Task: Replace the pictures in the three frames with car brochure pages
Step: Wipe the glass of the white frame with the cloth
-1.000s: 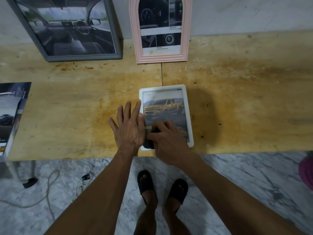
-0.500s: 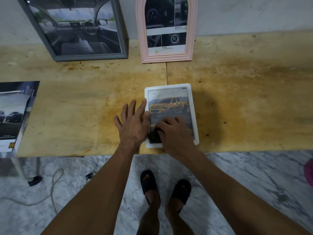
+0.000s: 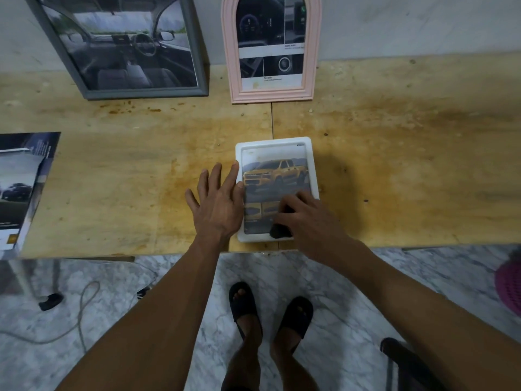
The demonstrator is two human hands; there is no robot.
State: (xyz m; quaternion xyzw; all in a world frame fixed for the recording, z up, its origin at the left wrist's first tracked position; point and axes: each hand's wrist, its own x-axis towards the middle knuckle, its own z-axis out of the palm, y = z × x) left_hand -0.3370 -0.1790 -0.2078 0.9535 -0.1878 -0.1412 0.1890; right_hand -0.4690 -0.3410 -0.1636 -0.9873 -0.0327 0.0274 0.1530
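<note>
1. The table (image 3: 394, 165) is a stained yellow-brown wooden board with a thin seam that runs from far to near at its middle.
2. A white frame (image 3: 315, 165) with a yellow pickup page lies flat near the near edge, at the middle.
3. A grey frame (image 3: 146, 93) stands on the far left and leans on the wall.
4. A pink arched frame (image 3: 272, 95) stands just right of it.
5. A brochure (image 3: 19, 187) lies at the left edge.
6. The left hand (image 3: 218, 201) rests flat on the board, touching the white frame.
</note>
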